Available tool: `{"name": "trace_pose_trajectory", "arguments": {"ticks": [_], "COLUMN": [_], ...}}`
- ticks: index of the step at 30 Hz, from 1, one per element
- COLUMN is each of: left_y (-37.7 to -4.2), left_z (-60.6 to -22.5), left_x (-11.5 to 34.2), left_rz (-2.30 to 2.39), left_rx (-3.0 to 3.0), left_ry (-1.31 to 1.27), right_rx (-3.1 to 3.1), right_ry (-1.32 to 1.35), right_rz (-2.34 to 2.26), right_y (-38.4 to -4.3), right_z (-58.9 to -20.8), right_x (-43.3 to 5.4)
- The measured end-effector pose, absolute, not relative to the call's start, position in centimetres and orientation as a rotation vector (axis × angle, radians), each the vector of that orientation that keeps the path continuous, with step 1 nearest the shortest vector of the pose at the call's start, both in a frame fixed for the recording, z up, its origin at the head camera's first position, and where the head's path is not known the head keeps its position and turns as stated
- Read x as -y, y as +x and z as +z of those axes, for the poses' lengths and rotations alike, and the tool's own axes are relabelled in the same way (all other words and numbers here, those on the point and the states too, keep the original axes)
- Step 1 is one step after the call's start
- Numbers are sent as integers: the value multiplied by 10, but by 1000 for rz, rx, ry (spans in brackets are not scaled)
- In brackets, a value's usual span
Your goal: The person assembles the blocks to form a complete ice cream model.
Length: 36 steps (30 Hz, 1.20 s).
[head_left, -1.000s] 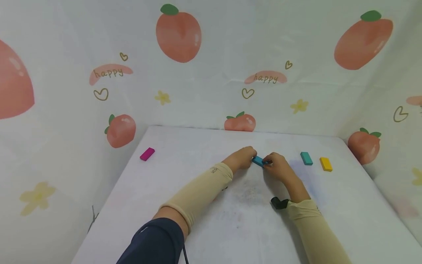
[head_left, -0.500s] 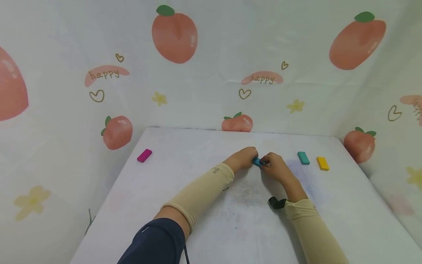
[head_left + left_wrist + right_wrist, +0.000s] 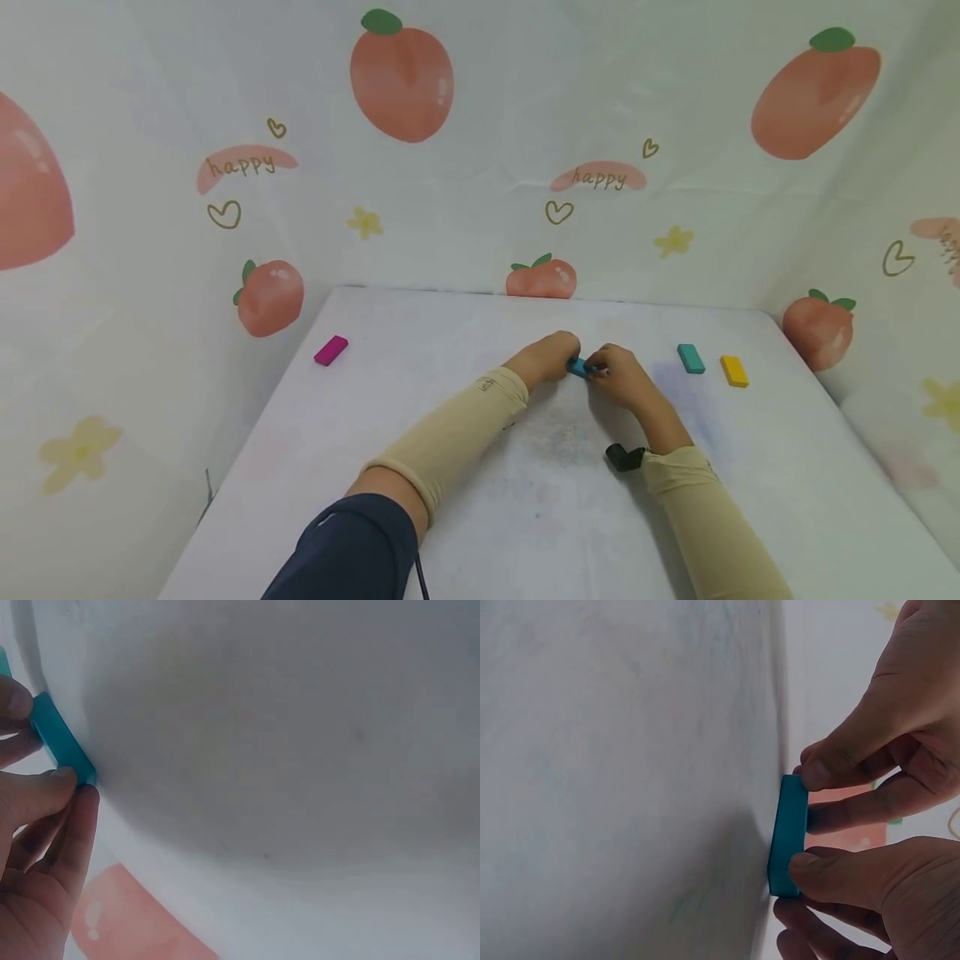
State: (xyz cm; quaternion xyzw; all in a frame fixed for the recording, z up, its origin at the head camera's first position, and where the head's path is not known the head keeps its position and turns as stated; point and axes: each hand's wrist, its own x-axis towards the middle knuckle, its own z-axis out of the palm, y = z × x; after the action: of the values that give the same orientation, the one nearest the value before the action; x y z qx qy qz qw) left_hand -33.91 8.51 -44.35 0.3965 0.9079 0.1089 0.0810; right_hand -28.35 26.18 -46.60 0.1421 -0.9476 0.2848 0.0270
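Note:
Both hands hold a small blue rectangular block between them, near the far middle of the table. My left hand pinches its left end with thumb and fingers. At the other end, the thumb and fingers of my right hand grip it. The left wrist view shows the block close to the tabletop, with the left hand at its lower end. In the right wrist view the block spans the two hands, the right hand being the lower one.
A magenta block lies at the far left of the white table. To the right are a teal block and a yellow block. A peach-printed cloth hangs behind. A black device sits at the right wrist.
Both hands have shifted slightly to the left with the blue block held between them. The magenta, teal and yellow blocks stay put; the whole head view has also moved a little.

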Motion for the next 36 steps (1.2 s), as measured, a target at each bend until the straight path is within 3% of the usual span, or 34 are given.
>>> {"name": "trace_pose_trajectory", "arguments": {"ticks": [36], "left_y": [-345], "left_z": [-441], "left_x": [26], "left_rz": [517], "left_rx": [-2716], "left_ry": [914], "right_rx": [2957], "right_ry": [629], "right_rz": [907], "right_y": [-313], "right_z": [-464], "right_x": [-161]}}
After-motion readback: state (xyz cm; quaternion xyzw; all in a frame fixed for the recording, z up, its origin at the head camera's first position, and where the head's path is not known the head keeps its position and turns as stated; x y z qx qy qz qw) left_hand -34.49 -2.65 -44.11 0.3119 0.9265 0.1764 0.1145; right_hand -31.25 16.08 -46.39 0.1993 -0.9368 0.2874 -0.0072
